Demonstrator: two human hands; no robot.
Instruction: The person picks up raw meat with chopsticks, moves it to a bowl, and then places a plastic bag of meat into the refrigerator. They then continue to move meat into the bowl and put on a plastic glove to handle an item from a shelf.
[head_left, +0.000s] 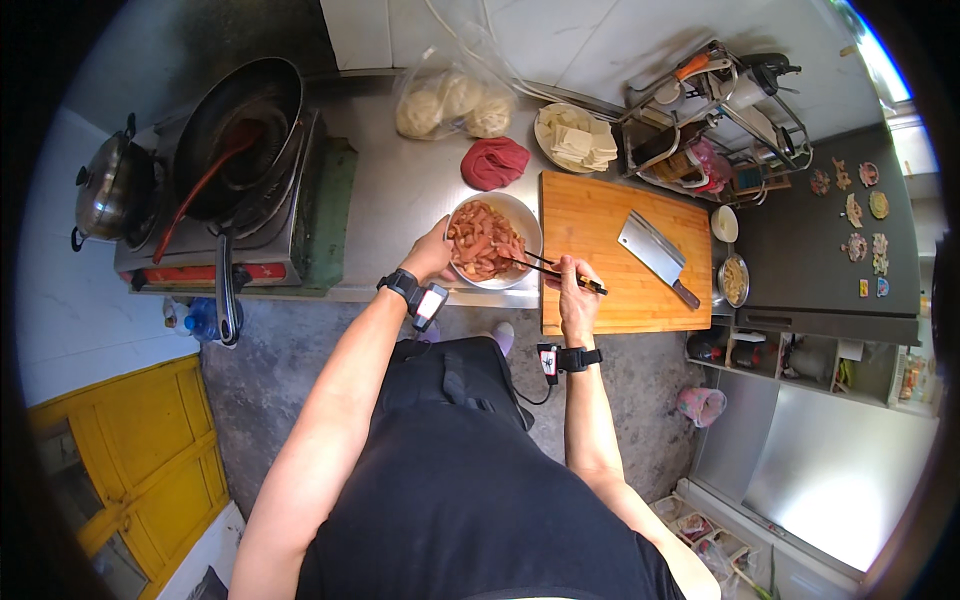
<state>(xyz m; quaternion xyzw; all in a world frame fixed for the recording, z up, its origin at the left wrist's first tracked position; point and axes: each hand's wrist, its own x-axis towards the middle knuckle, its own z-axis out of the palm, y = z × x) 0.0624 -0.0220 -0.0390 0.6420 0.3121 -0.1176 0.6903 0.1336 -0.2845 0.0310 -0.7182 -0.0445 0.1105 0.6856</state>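
A white bowl (529, 217) on the steel counter holds sliced raw meat (480, 240). My left hand (431, 251) grips the bowl's left rim, with part of the fingers hidden by the wall of the bowl. In my right hand (574, 289) is a pair of dark chopsticks (540, 264); their tips are in the meat at the bowl's right side. That hand is above the left part of a wooden cutting board (585, 217). On the board, to the right of the hand, lies a cleaver (652, 251) with its handle towards the front right.
Behind the bowl are a crumpled red cloth (495, 163), a plastic bag of pale round lumps (454, 105) and a plate of white slices (577, 139). A wok (240, 142) with a red spatula sits on the stove at left, its handle jutting forward. A utensil rack (705, 112) stands back right.
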